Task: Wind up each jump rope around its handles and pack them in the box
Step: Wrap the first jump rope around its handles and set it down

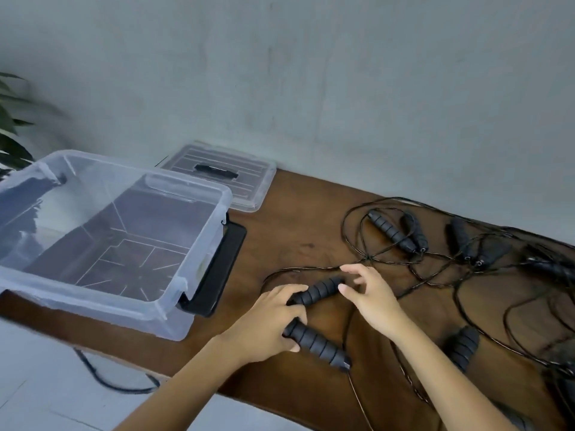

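A brown table [298,231] carries a clear, open box [199,244] at nine o'clock. Tangled ropes [435,269] sprawl at three o'clock. The left hand [273,321] grips two black handles [317,343] at centre; the right hand [370,293], fingers loosely spread, touches the upper handle's tip.

Under my hands is a dark brown wooden table [298,231]. At its left end sits the clear plastic box [183,284], with its lid [249,194] lying flat just behind it by the wall. Across the right half sprawl tangled jump ropes [435,275], their black ribbed handles [393,231] lying on the wood.
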Demonstrator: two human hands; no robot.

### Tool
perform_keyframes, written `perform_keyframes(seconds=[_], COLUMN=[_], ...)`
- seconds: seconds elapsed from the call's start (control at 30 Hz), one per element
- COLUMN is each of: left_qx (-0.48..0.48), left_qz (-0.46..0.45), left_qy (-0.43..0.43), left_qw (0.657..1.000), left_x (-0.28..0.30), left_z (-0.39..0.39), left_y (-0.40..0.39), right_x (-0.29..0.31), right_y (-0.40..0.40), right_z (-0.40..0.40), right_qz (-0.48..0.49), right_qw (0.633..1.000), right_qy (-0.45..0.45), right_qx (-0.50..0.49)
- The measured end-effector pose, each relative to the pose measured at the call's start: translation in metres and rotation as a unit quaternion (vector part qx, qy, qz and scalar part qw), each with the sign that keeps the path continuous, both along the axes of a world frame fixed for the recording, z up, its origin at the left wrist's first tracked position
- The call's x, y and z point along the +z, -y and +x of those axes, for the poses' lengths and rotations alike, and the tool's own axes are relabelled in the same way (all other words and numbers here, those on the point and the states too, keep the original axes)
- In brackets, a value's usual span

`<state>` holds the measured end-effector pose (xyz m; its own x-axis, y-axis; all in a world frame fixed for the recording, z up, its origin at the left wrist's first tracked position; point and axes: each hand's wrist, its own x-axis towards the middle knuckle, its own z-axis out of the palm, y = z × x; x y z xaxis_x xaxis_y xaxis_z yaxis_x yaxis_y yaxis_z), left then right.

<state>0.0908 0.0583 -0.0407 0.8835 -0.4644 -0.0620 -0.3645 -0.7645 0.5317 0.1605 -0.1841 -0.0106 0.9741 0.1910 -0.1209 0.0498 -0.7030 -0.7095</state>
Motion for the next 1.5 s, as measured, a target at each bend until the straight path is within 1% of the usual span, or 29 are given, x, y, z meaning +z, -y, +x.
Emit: perform_keyframes(seconds=[0.1, 0.17, 0.33, 0.5, 0.57, 0.7, 0.73, 0.8, 0.87, 0.97, 1.1, 1.13, 1.23, 1.27, 1.37, 1.43, 1.5], left_qx=[0.013, 0.023, 0.048, 0.074, 0.077, 0.082, 0.084, 0.093, 0.097, 0.089, 0.091, 0.094, 0.091, 0.091, 0.093, 0.097, 0.067], left_qz=[-0.025, -0.046, -0.101, -0.155, -0.199, -0.3, -0.332, -0.405, -0.459, -0.507, -0.55, -0.555, -0.56, -0.567, -0.607, -0.62, -0.62], left_qy=[-0.036, -0.059, -0.108, -0.135, -0.156, -0.216, -0.235, -0.284, -0.318, -0.344, -0.357, -0.354, -0.337, -0.333, -0.34, -0.372, -0.41], left_qw=[0.999, 0.997, 0.988, 0.976, 0.964, 0.925, 0.91, 0.864, 0.824, 0.785, 0.75, 0.747, 0.752, 0.748, 0.713, 0.683, 0.665], left_x=[0.0, 0.003, 0.014, 0.02, 0.023, 0.032, 0.035, 0.043, 0.051, 0.063, 0.082, 0.086, 0.092, 0.094, 0.099, 0.1, 0.099], left_z=[0.002, 0.004, 0.011, 0.017, 0.018, 0.017, 0.017, 0.016, 0.014, 0.012, 0.006, 0.005, 0.001, 0.0, -0.003, -0.004, -0.005], left_y=[-0.003, -0.005, -0.008, -0.012, -0.012, -0.007, -0.004, 0.003, 0.011, 0.02, 0.035, 0.039, 0.047, 0.049, 0.053, 0.053, 0.053], right_x=[-0.007, -0.012, -0.02, -0.019, -0.005, 0.039, 0.05, 0.069, 0.085, 0.106, 0.117, 0.117, 0.118, 0.118, 0.121, 0.124, 0.126], right_y=[0.004, 0.006, 0.007, 0.01, 0.012, 0.011, 0.011, 0.01, 0.008, 0.001, -0.006, -0.008, -0.016, -0.018, -0.022, -0.024, -0.027], right_z=[0.008, 0.012, 0.022, 0.02, 0.017, 0.007, 0.004, -0.001, -0.007, -0.014, -0.017, -0.018, -0.022, -0.023, -0.023, -0.023, -0.022], right_qz=[-0.037, -0.051, -0.04, 0.014, 0.057, 0.117, 0.128, 0.149, 0.172, 0.21, 0.264, 0.271, 0.263, 0.263, 0.292, 0.312, 0.311], right_qw=[0.998, 0.996, 0.998, 0.999, 0.998, 0.992, 0.991, 0.988, 0.985, 0.977, 0.964, 0.962, 0.964, 0.964, 0.956, 0.95, 0.95], right_qy=[-0.035, -0.037, -0.022, -0.012, -0.005, 0.002, 0.001, 0.006, 0.013, 0.018, 0.015, 0.014, 0.027, 0.033, 0.027, 0.016, 0.017], right_qx=[0.048, 0.064, 0.043, 0.041, 0.04, 0.049, 0.047, 0.04, 0.029, 0.019, -0.015, -0.016, -0.012, -0.013, -0.011, 0.004, 0.018])
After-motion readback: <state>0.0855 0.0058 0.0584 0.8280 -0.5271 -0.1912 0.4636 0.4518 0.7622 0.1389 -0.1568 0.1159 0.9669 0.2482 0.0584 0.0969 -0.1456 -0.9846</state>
